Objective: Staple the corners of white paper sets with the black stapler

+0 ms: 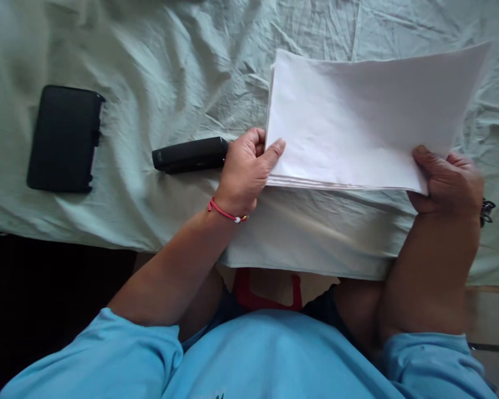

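Note:
A stack of white paper sheets (pixel 353 122) is held between my two hands above the cloth, its far right corner curling up. My left hand (pixel 249 166) grips the left edge, thumb on top and fingers underneath. On the near right corner, my right hand (pixel 449 180) pinches the sheets with its thumb over them. Just left of my left hand lies a black stapler-like object (pixel 191 155), its right end hidden behind that hand. Beside my right wrist, a small dark metal clip-like thing (pixel 487 211) is partly covered.
A pale green wrinkled cloth (pixel 149 216) covers the table, its near edge hanging in front of my lap. At the left lies a flat black case or tablet-like object (pixel 64 138). Something red (pixel 249 291) shows below the table edge between my legs.

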Demonstrator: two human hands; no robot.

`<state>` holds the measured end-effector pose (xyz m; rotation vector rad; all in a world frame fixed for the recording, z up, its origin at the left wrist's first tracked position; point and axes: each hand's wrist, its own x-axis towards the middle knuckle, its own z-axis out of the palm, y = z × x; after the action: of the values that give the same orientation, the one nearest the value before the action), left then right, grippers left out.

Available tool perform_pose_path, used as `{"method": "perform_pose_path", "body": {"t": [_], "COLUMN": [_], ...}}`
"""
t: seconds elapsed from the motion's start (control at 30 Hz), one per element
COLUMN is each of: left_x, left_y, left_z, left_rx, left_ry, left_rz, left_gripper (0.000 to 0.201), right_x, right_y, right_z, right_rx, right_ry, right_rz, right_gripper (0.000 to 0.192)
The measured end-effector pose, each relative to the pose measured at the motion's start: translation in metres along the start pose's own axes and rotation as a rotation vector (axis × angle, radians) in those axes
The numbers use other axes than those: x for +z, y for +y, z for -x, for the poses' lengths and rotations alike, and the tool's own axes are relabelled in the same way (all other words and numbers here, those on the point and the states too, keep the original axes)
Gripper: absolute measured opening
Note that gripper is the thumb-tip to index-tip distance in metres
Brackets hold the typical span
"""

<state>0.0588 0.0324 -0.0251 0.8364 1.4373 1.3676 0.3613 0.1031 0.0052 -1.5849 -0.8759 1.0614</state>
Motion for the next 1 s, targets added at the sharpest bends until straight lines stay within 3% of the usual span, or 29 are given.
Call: {"method": "perform_pose_path", "body": {"t": [0.13, 0.37, 0.47, 0.8, 1.0], "left_x": [0.0019, 0.0012, 0.0017, 0.0006, 0.0001], "left_y": [0.0025, 0.0025, 0.0049, 0.0014, 0.0024], "left_z": [0.002, -0.0007, 0.0016, 0.0, 0.0021], "left_rx": [-0.096, -0.14, -0.169, -0.147, -0.133], "left_ry": [-0.047, -0.032, -0.07, -0.079, -0.123], "left_rz": [0.098, 0.173, 0.181, 0.169, 0.153], "left_gripper": [0.025, 0.033, 0.027, 0.029, 0.016], "right_x": [-0.0018, 0.0025, 0.0009, -0.0017, -0.004], "right_y": [0.0026, -0.0021, -0.0027, -0.0016, -0.0014], "right_z": [-0.0044, -0.0004, -0.0008, -0.0018, -0.004], "right_rx": [-0.025, -0.011, -0.015, -0.016, -0.016], "right_ry": [0.003, 0.032, 0.034, 0.039, 0.055], "right_rz": [-0.014, -0.023, -0.028, -0.059, -0.054], "right_gripper": [0.035, 0.033, 0.036, 0.033, 0.035]}}
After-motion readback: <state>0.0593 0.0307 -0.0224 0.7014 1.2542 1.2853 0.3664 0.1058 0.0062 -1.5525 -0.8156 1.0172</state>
